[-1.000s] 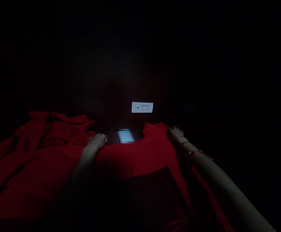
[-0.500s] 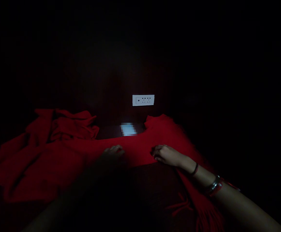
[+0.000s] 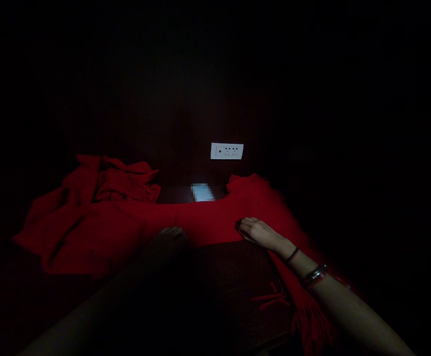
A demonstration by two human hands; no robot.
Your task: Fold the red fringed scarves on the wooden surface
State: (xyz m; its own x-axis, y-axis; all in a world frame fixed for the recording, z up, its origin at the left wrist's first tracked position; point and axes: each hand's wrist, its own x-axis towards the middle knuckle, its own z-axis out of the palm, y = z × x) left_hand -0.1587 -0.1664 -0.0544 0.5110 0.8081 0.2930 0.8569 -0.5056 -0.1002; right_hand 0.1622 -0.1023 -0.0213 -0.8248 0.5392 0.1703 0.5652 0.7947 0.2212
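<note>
A red fringed scarf lies across a dark surface, flat in the middle and rumpled at the left. My right hand rests at its near right part, the fingers curled closed on the cloth. Farther left, my left hand is in deep shadow at the scarf's near edge. Its fingers look bent in on the fabric, though their tips are hidden. The scarf's fringe hangs toward me beneath my right forearm, which wears bracelets.
Behind the scarf lies a bright, blurred-out rectangle on the dark wooden surface. A white wall socket is fixed on the dark wall beyond. Bunched red cloth sits at the back left. Most surroundings are lost in darkness.
The scarf's left part has drawn in toward the right. My left hand's fingers have closed more and sit slightly farther left; my right hand stays on the cloth. The view has shifted slightly.
</note>
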